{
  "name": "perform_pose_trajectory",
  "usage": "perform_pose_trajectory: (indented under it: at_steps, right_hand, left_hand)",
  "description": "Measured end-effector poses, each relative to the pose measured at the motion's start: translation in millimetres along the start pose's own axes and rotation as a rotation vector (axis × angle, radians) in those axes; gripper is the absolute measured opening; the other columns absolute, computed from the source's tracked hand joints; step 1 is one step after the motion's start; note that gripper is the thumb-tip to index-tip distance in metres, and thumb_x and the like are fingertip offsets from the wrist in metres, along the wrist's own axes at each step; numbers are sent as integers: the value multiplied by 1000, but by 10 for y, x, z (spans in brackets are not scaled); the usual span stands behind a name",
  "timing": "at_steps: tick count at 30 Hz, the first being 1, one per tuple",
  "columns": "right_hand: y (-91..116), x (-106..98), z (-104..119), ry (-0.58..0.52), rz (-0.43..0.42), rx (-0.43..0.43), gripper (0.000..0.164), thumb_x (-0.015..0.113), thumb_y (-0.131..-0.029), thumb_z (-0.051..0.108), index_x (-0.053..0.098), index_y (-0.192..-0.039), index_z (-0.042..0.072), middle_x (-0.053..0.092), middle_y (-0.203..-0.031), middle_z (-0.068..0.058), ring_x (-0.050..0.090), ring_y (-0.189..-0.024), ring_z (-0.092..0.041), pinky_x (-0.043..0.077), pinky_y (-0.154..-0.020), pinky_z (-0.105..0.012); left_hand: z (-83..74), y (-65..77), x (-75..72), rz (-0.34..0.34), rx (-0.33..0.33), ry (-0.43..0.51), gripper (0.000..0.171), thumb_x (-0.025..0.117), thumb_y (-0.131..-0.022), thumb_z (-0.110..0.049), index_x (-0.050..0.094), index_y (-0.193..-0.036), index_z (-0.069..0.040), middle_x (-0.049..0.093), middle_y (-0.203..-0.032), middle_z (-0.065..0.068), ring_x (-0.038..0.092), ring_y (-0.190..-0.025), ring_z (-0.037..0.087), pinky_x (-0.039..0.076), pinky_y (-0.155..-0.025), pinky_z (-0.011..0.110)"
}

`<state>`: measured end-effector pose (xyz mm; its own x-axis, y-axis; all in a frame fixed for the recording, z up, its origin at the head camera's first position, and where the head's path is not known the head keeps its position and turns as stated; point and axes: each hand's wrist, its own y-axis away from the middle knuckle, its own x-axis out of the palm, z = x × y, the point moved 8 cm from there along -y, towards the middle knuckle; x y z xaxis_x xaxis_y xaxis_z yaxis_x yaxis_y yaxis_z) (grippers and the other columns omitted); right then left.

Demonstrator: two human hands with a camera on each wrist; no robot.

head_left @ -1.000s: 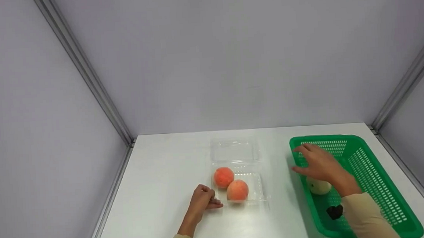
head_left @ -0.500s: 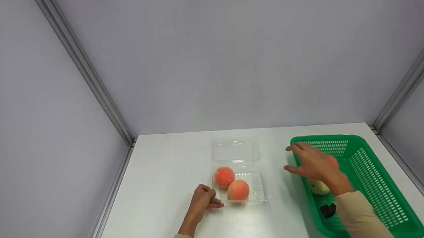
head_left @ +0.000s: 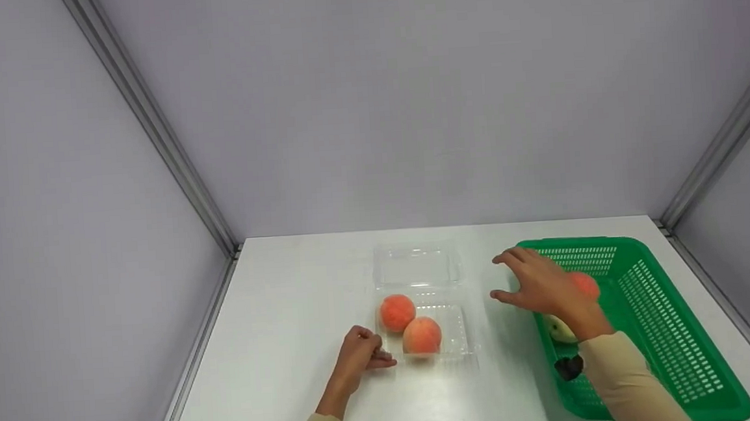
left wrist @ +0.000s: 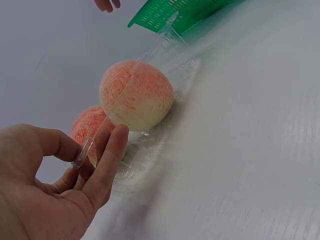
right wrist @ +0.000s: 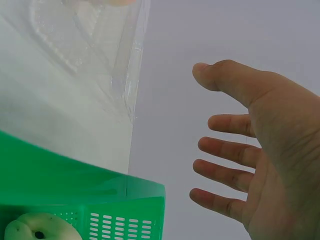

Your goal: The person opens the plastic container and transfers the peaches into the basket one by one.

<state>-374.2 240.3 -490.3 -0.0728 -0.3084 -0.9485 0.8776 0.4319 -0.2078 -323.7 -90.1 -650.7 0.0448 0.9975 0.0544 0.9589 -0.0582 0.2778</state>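
Note:
In the head view, my left hand pinches the near-left edge of an open clear plastic clamshell container. The left wrist view shows thumb and fingers on the container's rim. Two fuzzy orange-pink peaches sit side by side in its left half, and its lid lies folded back. My right hand hovers over the left rim of a green basket, fingers spread and nothing in them; the right wrist view shows the bare palm.
Inside the green basket are a pinkish peach and a pale, yellowish round fruit with a dark hole, both partly hidden by the right arm. The white table meets grey panels at the back and sides.
My right hand has moved left, from above the basket to its left rim and beyond. The pinkish peach in the basket has come into view. My left hand stays put.

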Motion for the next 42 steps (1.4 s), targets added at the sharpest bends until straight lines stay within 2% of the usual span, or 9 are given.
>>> perform_pose_trajectory:
  at_steps: [9, 30, 42]
  right_hand:
    - [-70, 41, 77, 11, 10, 2, 62, 84, -89, 40, 64, -135, 5, 65, -137, -17, 61, -126, -39, 55, -110, -63]
    - [-147, 69, 359, 24, -33, -83, 62, 86, -87, 43, 65, -134, 8, 66, -135, -13, 65, -122, -34, 60, -105, -56]
    - [-182, 95, 512, 18, -44, -122, 59, 86, -88, 39, 65, -133, 8, 67, -135, -14, 65, -120, -35, 62, -101, -56]
  left_hand:
    - [-25, 18, 4, 14, -1, 4, 18, 52, -92, -4, 46, -108, 0, 62, -83, 11, 76, -70, 20, 70, -75, 38]
    - [-33, 25, 8, 6, 5, 25, 17, 53, -93, -2, 46, -108, 0, 66, -87, 16, 75, -68, 19, 70, -75, 40]
    - [-35, 22, 7, 8, 7, 27, 17, 52, -91, -3, 46, -107, 0, 62, -81, 10, 76, -68, 21, 70, -75, 40]
